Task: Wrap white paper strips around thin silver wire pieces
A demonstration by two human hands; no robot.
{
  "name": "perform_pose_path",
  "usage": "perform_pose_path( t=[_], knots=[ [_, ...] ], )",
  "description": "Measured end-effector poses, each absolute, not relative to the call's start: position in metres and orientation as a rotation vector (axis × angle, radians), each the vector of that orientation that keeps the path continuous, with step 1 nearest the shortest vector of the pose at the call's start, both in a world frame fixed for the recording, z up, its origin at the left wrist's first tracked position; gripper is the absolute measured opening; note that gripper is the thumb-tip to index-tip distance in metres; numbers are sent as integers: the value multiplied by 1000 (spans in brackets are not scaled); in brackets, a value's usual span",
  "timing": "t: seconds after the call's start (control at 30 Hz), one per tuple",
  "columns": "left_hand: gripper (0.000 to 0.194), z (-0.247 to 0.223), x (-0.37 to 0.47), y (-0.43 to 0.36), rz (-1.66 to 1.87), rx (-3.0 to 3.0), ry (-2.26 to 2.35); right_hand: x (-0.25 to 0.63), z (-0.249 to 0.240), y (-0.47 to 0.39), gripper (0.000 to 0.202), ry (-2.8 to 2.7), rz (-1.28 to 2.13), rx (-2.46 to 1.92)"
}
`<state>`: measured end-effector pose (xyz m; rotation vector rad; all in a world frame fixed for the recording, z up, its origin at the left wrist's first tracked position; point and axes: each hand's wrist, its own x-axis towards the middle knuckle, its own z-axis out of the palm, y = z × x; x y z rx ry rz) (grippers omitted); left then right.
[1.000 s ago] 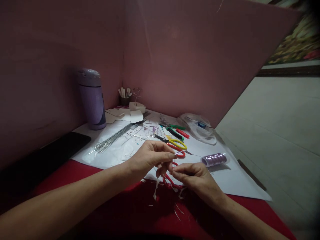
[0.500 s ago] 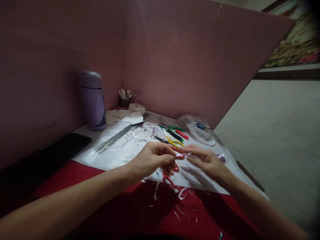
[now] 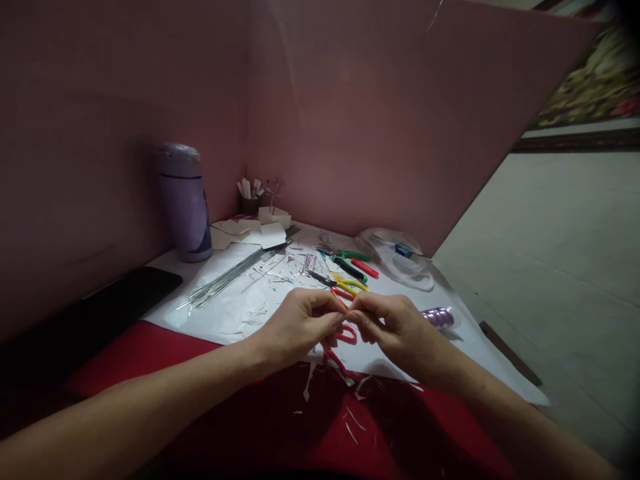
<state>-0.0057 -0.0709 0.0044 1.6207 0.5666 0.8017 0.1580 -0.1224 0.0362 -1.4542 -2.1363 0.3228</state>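
Note:
My left hand (image 3: 303,325) and my right hand (image 3: 395,327) meet fingertip to fingertip over the front of the white sheet (image 3: 225,323). Both are pinched closed; whatever lies between the fingertips is hidden or too small to make out. Beneath and between them show the red-handled scissors (image 3: 347,335), partly covered by the fingers. Just beyond lie yellow-handled pliers (image 3: 350,287). A spool of shiny purple thread (image 3: 439,318) rests on its side, right of my right hand.
Green-handled pliers (image 3: 353,268), a red tool (image 3: 365,268) and a plastic bag (image 3: 400,260) lie farther back. At left are a wire bundle (image 3: 225,277), a purple bottle (image 3: 185,207) and a dark flat object (image 3: 135,293). Scraps litter the sheet and red cloth (image 3: 190,387).
My right hand has moved left to meet my left fingertips. The purple strand that stretched between the hands is no longer visible. More of the purple spool shows.

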Motion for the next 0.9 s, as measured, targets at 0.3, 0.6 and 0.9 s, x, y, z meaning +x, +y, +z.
perform_pose_path(
  t=[0.3, 0.6, 0.9],
  knots=[
    [13, 2, -8, -60, 666, 1345, 615, 162, 0, -123, 24, -1868, 288, -1323],
    [9, -1, -7, -59, 534, 1316, 653, 165, -12, -127, 14, -1935, -135, -1197],
    [10, -7, -4, -63, 649, 1237, 515, 161, -14, -123, 26, -1319, 1264, -984]
  ],
)
